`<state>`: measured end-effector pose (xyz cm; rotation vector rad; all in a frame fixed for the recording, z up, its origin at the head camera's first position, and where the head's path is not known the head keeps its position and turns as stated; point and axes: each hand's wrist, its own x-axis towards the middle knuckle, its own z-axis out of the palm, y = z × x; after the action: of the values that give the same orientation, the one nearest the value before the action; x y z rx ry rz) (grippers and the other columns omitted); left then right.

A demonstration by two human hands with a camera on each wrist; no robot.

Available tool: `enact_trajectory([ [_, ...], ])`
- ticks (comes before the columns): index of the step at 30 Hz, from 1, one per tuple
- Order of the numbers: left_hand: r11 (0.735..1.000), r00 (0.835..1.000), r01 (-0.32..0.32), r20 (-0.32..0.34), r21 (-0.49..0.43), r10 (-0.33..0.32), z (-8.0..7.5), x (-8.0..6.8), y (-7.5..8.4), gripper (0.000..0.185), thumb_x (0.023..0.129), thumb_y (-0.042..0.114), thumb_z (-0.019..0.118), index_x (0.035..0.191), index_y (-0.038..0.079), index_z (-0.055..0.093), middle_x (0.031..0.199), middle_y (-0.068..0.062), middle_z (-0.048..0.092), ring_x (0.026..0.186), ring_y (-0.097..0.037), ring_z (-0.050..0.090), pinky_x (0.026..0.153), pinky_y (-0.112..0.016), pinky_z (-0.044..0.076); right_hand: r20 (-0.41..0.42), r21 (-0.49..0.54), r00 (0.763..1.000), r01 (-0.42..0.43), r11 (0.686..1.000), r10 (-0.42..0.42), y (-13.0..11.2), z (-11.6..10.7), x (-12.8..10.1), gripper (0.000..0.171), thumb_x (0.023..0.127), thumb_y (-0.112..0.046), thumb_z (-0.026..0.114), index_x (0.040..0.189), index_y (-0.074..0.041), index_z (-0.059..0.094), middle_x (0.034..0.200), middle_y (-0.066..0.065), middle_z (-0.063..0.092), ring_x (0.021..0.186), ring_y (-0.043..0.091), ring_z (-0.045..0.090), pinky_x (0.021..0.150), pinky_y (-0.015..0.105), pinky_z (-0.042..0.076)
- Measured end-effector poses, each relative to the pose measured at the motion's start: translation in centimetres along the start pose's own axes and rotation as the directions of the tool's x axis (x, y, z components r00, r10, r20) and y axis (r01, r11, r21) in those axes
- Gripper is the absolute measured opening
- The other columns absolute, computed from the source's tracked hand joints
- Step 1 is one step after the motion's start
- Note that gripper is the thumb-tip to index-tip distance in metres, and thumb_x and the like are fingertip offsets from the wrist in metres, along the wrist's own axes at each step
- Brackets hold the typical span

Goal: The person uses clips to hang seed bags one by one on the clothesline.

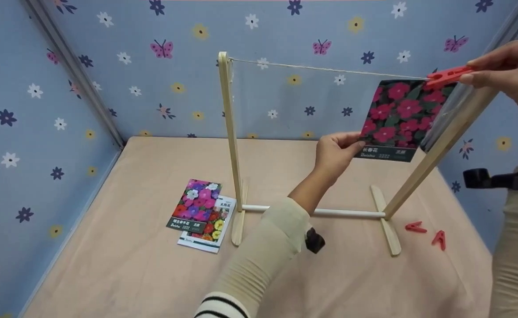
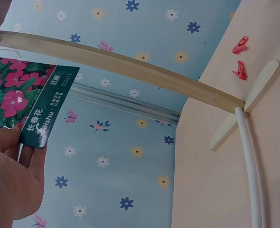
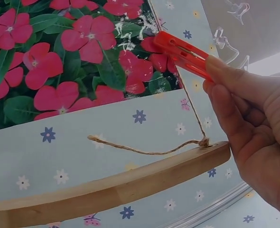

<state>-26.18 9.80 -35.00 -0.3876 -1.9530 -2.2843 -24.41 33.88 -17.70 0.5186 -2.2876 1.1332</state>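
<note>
A seed packet (image 1: 400, 115) with pink flowers hangs at the string (image 1: 329, 69) near the right post. My left hand (image 1: 336, 154) pinches its lower left corner between thumb and fingers. With thumb and fingertips, my right hand (image 1: 508, 73) grips a red clothespin (image 1: 448, 77) by its handle end. In the right wrist view the clothespin's nose (image 3: 163, 42) overlaps the packet's top edge and the string. The string is knotted through the end of the wooden post (image 3: 130, 178), with a loose tail.
Two more seed packets (image 1: 194, 205) overlap on the cloth-covered table (image 1: 144, 282), left of the wooden stand (image 1: 230, 132). A white rod (image 1: 349, 213) joins the stand's feet. Two red clothespins (image 1: 415, 227) lie right of the right foot. Flower-patterned walls (image 1: 267, 26) surround the table.
</note>
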Motion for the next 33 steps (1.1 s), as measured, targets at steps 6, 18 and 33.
enact_trajectory([
  [6,1.000,1.000,-0.006,0.000,0.004,0.006,0.23,-0.14,0.13,0.015,0.085,-0.001,0.073,0.100,0.000,0.076,0.088,-0.004,0.074,0.074,0.000,0.062,0.066,-0.018,0.053,0.017,0.012,1.000,0.008,1.000,-0.008,0.06,0.03,-0.05,0.013,0.088,0.001,0.068,0.100,0.001,0.073,0.079,-0.013,0.064,0.067,0.002,0.058,0.072,0.006,0.046],
  [18,0.998,1.000,-0.003,-0.018,0.058,0.004,0.11,-0.08,-0.02,0.016,0.086,0.002,0.073,0.101,0.003,0.076,0.089,-0.001,0.074,0.076,0.000,0.062,0.068,-0.017,0.053,0.077,-0.013,0.997,-0.021,1.000,0.022,-0.10,0.08,-0.43,0.023,0.089,0.001,0.068,0.109,-0.007,0.073,0.084,-0.013,0.063,0.071,0.000,0.059,0.076,0.005,0.045],
  [33,1.000,1.000,-0.015,-0.026,0.021,0.015,0.10,-0.07,-0.37,0.017,0.086,-0.003,0.071,0.102,0.001,0.075,0.087,0.002,0.073,0.076,-0.001,0.062,0.069,-0.018,0.053,0.036,-0.103,0.995,-0.091,0.990,0.095,-0.68,0.30,-0.50,0.034,0.087,-0.008,0.072,0.121,-0.003,0.068,0.088,-0.017,0.060,0.076,-0.003,0.058,0.083,0.005,0.044],
])
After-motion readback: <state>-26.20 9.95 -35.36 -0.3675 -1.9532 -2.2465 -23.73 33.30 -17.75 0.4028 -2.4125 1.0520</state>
